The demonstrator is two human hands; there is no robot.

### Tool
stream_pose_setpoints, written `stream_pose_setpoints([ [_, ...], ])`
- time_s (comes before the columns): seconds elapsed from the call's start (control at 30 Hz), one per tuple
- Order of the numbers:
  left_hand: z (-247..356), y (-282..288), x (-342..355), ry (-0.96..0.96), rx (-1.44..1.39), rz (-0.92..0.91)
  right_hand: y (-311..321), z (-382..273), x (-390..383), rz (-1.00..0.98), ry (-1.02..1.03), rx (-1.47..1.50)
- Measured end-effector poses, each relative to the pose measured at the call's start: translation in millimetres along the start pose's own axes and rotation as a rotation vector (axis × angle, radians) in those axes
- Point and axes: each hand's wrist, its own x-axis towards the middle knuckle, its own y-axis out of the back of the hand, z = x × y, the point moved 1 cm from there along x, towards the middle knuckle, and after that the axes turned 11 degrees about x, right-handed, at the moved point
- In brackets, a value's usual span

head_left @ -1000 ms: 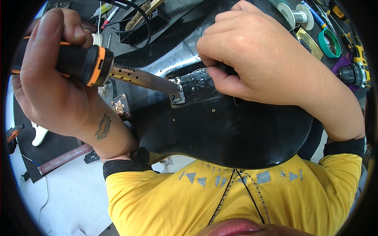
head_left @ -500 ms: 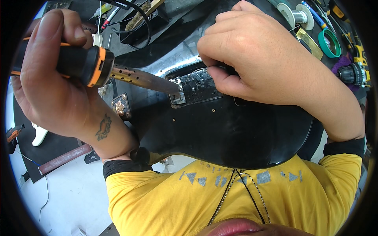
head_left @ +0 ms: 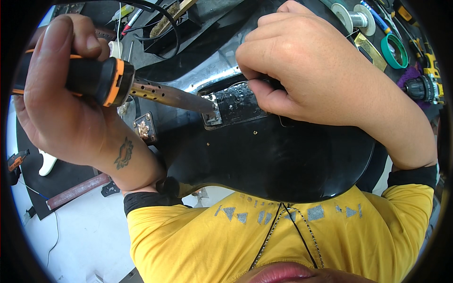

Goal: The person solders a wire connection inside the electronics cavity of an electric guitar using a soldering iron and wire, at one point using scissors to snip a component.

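My left hand (head_left: pixel 61 104) grips the black and orange handle of a soldering iron (head_left: pixel 141 89). Its metal barrel points right, with the tip at the left edge of an open cavity (head_left: pixel 231 106) in a glossy black guitar body (head_left: pixel 273 160). My right hand (head_left: pixel 311 70) rests on the guitar body above the cavity. Its fingers are curled and pinched at the cavity's upper right edge, and whatever they hold is hidden. The guitar body lies across the bench in front of my yellow shirt.
A spool of solder wire (head_left: pixel 354 16), a green tape roll (head_left: pixel 394 49) and a drill (head_left: pixel 422 87) lie at the upper right. A brush in a black tray (head_left: pixel 172 21) sits at the top. A small metal block (head_left: pixel 144 127) lies under the iron. Pale floor (head_left: pixel 80 231) shows lower left.
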Motion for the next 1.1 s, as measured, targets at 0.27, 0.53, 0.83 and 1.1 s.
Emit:
stream_pose_setpoints([
  [0.27, -1.6, 1.9, -0.9, -0.008, 0.001, 0.017, 17.2, -1.4, 0.2, -0.041, -0.004, 0.227],
  [0.53, -2.8, -0.2, -1.7, -0.053, 0.039, 0.026, 19.9, -1.0, 0.3, -0.033, 0.001, 0.188],
  [0.83, -3.8, 2.2, -1.7, -0.081, 0.062, -0.013, 16.8, -7.3, -0.5, -0.035, -0.013, 0.092],
  [1.1, -3.4, 2.1, -2.2, -0.062, 0.072, -0.005, 22.6, -1.6, 1.3, -0.071, -0.017, 0.152],
])
